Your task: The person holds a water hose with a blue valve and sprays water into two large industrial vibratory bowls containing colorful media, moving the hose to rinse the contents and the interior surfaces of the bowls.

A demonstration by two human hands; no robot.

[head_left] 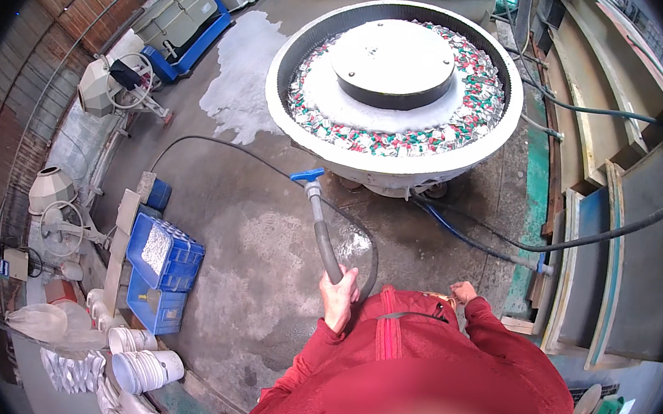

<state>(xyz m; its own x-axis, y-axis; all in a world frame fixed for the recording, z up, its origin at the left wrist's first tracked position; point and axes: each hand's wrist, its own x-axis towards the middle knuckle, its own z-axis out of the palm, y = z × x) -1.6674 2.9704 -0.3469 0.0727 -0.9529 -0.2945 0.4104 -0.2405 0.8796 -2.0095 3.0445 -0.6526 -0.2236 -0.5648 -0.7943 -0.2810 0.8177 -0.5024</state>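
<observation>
We take 12 o'clock as the top of the view and read directions from the left hand (340, 294). This hand is closed around the lower end of the hose wand (324, 238), which points to 11 o'clock and ends in a grey pipe fitting with a blue valve handle (307, 174). The wand is held above the concrete floor (262, 264), short of the white tub (390, 163) at 12 o'clock. From the grip, the black hose (375, 261) loops out toward 1 o'clock, then runs away to 10 o'clock. The right hand (464, 292) is at 3 o'clock, apart from the wand; its fingers appear curled, but we cannot tell whether it holds anything. We judge the wand to be light and fairly stiff, with most of the drag coming from the flexible hose behind it. The sleeve may be slippery when wet, so we recommend a full wrap of the fingers on its thick grey section, clear of the valve handle. The fitting should tolerate ordinary handling; we regard the valve handle as the part most easily knocked, and would not lift by it.
</observation>
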